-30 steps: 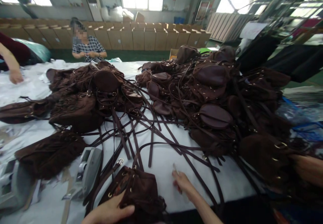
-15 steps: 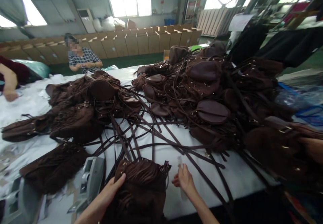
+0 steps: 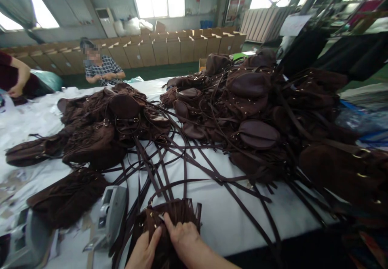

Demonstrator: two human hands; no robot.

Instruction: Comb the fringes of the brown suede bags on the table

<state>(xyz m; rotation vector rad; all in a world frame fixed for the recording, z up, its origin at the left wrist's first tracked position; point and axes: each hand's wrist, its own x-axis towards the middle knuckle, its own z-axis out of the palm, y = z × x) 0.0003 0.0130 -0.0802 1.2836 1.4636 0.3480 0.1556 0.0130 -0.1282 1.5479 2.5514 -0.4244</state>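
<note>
Right hand [image 3: 185,237] has moved onto the bag [image 3: 179,210], beside the left hand [image 3: 143,249], whose fingers pinch it; right grip unclear.

Right grip [image 3: 185,236] moved onto brown bag [image 3: 184,209], beside left grip [image 3: 144,248], co-worker's hand [image 3: 15,91] drawn back

The bottom edge cuts off the brown bag [image 3: 165,245], and the left hand [image 3: 143,248] and right hand [image 3: 185,236] hide some of it. The shiny bit [image 3: 161,217] by the right pointing finger is too small to tell. The left edge cuts off a grey tool [image 3: 34,236] and a person in dark red [image 3: 6,73].
</note>
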